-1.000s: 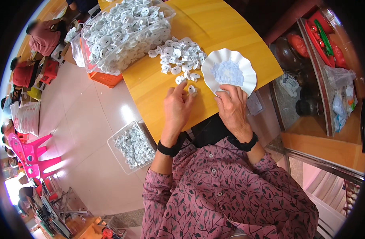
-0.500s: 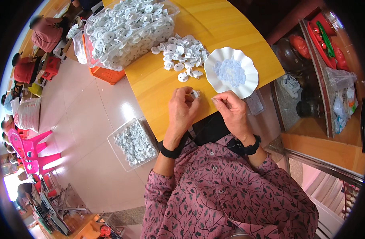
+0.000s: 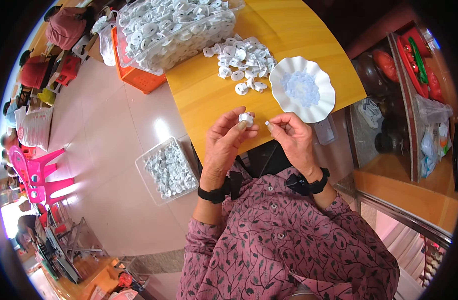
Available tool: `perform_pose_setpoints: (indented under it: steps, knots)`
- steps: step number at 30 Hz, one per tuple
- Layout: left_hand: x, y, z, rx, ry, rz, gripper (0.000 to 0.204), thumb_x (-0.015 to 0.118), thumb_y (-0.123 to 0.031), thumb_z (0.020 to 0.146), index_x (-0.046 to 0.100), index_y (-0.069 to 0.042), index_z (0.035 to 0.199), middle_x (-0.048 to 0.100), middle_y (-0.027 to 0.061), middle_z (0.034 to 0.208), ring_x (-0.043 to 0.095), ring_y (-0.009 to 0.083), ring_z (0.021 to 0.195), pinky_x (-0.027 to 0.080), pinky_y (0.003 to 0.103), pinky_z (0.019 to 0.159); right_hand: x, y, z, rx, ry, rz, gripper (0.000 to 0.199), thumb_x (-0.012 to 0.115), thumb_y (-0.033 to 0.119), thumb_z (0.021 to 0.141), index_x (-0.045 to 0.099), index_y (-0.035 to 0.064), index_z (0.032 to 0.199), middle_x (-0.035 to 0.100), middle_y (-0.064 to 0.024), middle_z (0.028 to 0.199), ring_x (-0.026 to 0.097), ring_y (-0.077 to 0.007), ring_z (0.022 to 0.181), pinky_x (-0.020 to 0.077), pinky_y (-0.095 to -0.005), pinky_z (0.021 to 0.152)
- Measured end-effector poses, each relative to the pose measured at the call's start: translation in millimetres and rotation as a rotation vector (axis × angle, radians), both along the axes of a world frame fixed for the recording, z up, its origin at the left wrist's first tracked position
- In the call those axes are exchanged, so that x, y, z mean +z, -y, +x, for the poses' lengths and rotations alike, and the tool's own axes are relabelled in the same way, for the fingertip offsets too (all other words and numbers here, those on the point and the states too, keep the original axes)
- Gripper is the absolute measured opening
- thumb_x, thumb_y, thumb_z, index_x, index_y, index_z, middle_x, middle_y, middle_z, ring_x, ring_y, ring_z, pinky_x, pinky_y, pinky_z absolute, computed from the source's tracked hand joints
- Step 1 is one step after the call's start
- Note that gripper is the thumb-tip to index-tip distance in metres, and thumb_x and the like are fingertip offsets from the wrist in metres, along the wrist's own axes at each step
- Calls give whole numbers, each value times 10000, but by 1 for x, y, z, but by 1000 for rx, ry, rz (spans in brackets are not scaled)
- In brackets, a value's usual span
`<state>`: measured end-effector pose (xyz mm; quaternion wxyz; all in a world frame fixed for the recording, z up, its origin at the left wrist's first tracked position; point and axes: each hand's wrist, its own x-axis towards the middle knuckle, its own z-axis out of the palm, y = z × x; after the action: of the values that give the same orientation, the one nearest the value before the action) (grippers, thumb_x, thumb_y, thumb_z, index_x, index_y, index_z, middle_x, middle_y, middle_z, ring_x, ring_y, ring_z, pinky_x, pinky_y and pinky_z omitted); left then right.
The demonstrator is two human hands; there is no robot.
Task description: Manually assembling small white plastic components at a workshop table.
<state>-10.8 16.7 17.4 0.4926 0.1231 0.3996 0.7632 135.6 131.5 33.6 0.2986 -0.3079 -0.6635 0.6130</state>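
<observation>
My left hand [image 3: 228,137] grips a small round white plastic part [image 3: 246,119] between thumb and fingers, above the yellow table's near edge. Just right of it, my right hand [image 3: 292,138] pinches a tiny whitish piece [image 3: 267,123] at its fingertips, a short gap from the part. A scalloped white dish [image 3: 327,102] stands beyond my right hand, with many small pale bluish pieces [image 3: 300,89] spread in its middle. Farther off to the left lies a loose pile of white plastic parts [image 3: 246,57] like the one I hold.
On the table's far left, a clear bin [image 3: 181,47] heaped with white parts sits by an orange crate [image 3: 139,80]. A clear tub [image 3: 156,197] of similar parts stands on the floor. Shelves [image 3: 414,115] rise at right. Pink stool [image 3: 36,175] and several people are far left.
My left hand has turned so the white part shows more fully in its fingers. A tiny piece now shows at my right fingertips. The whole view has shifted slightly.
</observation>
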Motion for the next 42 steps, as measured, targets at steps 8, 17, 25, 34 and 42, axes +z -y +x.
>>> perform_pose_setpoints:
  steps: [8, 17, 25, 34, 42]
  knots:
    - [-13, 5, 10, -15, 121, 91, 361, 626, -25, 954, 559, 33, 1304, 645, 204, 1241, 689, 251, 1022, 582, 335, 886, -7, 3, -3, 69, 20, 38, 64, 679, 48, 925, 650, 8, 966, 670, -5, 861, 611, -64, 768, 502, -228, 681]
    - [-15, 8, 11, 8, 79, 62, 336, 608, -22, 963, 568, 35, 1292, 665, 155, 1170, 690, 253, 1013, 579, 330, 874, -8, 1, -2, 81, 71, 46, 99, 665, 58, 932, 633, -5, 1002, 651, -6, 860, 601, -66, 761, 505, -227, 689]
    - [-16, 10, 12, -12, 80, 72, 298, 574, -23, 986, 573, 48, 1275, 666, 145, 1162, 688, 234, 1030, 572, 320, 906, 3, 3, -3, 89, 43, 56, 121, 637, 20, 931, 649, -13, 1046, 648, -25, 908, 606, -83, 801, 502, -241, 709]
    - [-13, 11, 13, -6, 71, 49, 280, 632, -43, 969, 589, 37, 1234, 655, 123, 1162, 683, 213, 1028, 571, 293, 896, -3, 6, -3, 122, 120, 342, 137, 592, -3, 945, 656, 15, 1065, 625, -92, 942, 638, -216, 818, 506, -305, 701]
    - [-20, 12, 13, 70, 29, 18, 274, 633, -63, 976, 611, -21, 1246, 666, 73, 1131, 677, 165, 967, 559, 276, 844, 7, 7, -5, 160, 159, 511, 111, 584, -11, 937, 631, 9, 1035, 600, -116, 937, 626, -278, 844, 505, -347, 721]
